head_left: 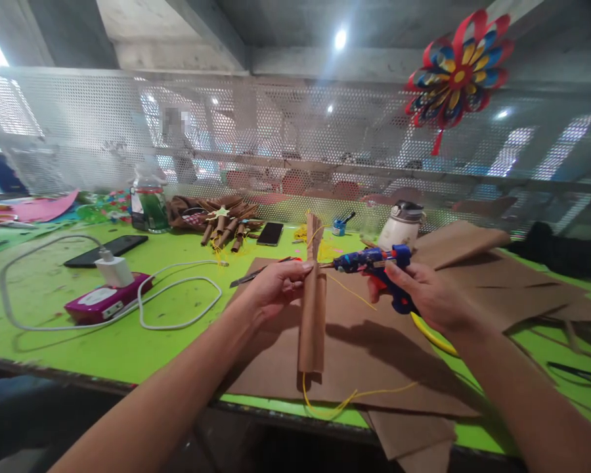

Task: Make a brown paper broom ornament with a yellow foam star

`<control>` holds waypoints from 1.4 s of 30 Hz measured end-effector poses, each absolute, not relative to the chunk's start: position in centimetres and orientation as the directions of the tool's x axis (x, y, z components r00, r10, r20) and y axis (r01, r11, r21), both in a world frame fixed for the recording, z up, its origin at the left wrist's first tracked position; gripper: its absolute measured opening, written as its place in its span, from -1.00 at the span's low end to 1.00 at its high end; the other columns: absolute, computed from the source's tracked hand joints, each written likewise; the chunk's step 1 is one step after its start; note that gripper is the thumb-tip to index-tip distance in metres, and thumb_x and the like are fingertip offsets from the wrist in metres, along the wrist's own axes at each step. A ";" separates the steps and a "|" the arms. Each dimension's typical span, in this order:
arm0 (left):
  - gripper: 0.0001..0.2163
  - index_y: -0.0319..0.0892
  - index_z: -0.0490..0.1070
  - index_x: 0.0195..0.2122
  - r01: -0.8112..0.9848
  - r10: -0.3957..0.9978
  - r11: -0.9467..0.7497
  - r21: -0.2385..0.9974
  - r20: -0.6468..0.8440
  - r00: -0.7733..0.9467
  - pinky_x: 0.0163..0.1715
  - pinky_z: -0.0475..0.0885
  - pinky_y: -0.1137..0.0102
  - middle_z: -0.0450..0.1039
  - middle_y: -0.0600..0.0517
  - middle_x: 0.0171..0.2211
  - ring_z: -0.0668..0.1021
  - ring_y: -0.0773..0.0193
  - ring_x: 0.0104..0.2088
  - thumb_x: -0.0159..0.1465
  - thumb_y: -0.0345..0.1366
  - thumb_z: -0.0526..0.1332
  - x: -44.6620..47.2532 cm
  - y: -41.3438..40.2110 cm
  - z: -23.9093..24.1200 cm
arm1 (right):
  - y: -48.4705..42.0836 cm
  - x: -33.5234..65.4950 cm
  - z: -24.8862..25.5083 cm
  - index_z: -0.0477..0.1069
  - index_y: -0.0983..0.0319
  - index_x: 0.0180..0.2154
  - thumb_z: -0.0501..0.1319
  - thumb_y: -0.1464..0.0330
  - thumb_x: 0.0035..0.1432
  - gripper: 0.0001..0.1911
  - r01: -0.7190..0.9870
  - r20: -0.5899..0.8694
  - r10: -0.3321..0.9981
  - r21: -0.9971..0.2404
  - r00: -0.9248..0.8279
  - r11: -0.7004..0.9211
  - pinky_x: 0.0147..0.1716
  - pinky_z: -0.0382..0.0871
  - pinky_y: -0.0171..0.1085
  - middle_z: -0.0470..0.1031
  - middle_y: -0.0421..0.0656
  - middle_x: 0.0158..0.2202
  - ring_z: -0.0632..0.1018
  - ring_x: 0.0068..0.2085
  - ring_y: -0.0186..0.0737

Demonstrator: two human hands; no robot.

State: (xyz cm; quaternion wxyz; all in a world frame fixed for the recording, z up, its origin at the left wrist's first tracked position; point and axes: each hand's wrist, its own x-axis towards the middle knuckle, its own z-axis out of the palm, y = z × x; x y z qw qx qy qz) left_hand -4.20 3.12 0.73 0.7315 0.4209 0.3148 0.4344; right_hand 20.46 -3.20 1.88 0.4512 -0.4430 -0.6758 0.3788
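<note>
My left hand (276, 286) is closed around a rolled brown paper tube (312, 315), held upright above a brown paper sheet (364, 355). A yellow string (349, 397) runs through the tube and trails out below it. My right hand (426, 294) grips a blue glue gun (380, 263), its nozzle pointing left at the upper part of the tube. A yellow cord (431, 335) hangs from the gun.
On the green table (79, 328) lie a pink power bank with white charger and cable (109, 292), two dark phones (106, 250) (270, 233), a bundle of brown paper rolls (226, 225), a bottle (148, 199), a white jar (400, 226), more brown sheets (522, 282). A perforated screen (276, 138) bears a coloured pinwheel (458, 69).
</note>
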 end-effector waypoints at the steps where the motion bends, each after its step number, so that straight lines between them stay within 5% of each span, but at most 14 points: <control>1: -0.84 -0.32 0.53 -0.32 -0.372 0.902 0.265 0.890 -0.092 0.422 -0.33 0.39 0.43 0.54 -0.07 -0.34 0.53 0.31 -0.36 0.03 -0.43 0.34 -4.2 3.1 0.8 | -3.2 20.5 1.9 0.47 0.26 -0.38 0.08 -0.01 0.18 -0.52 0.254 0.280 0.939 -0.911 -0.201 0.326 -0.53 0.23 -0.33 0.49 -0.07 -0.44 0.45 -0.41 -0.25; 42: -0.85 -0.29 0.49 -0.38 -0.351 0.888 0.204 0.914 -0.022 0.459 -0.43 0.34 0.46 0.48 -0.02 -0.42 0.47 0.37 -0.44 0.03 -0.36 0.37 -4.3 2.6 1.2 | -2.8 20.5 1.6 0.42 0.26 -0.41 0.09 0.06 0.20 -0.59 0.185 0.321 0.925 -0.915 -0.203 0.358 -0.44 0.29 -0.30 0.44 -0.13 -0.47 0.44 -0.45 -0.27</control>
